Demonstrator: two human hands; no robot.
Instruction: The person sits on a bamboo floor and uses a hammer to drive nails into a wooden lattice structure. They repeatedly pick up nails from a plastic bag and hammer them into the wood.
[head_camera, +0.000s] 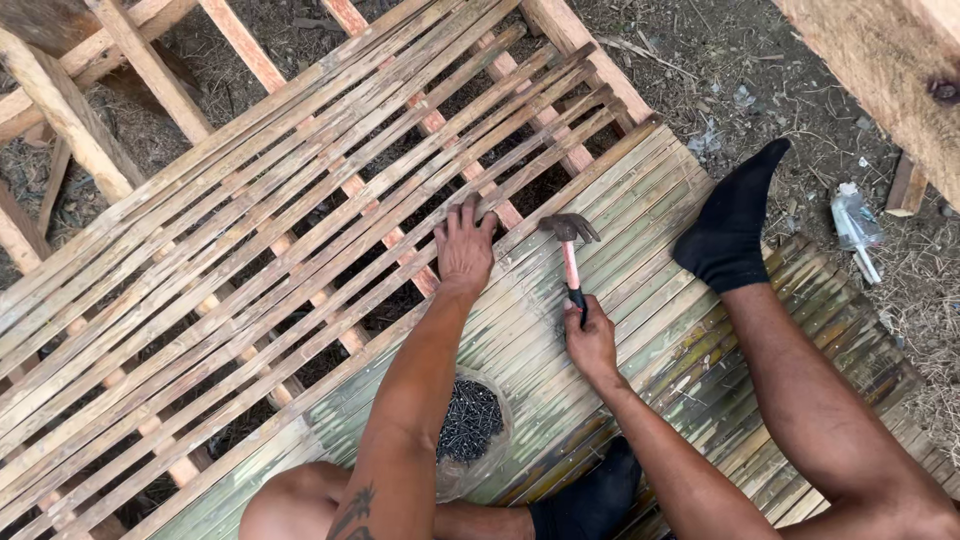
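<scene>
My left hand (465, 245) rests palm down on the bamboo slats (300, 200), its fingers pressing a slat at the edge of the loosely spaced section. My right hand (590, 340) grips the black end of a claw hammer (570, 255) with a red handle; the hammer's metal head hovers just right of my left fingers. A clear bag of dark nails (470, 420) lies on the tight slats between my arms. My legs in black socks (730, 225) rest on the slat floor.
Wooden crossbeams (150, 70) run under the spaced slats with gaps showing dirt below. A thick timber (890, 70) crosses the top right. A clear plastic bottle (855, 225) lies on the littered ground to the right.
</scene>
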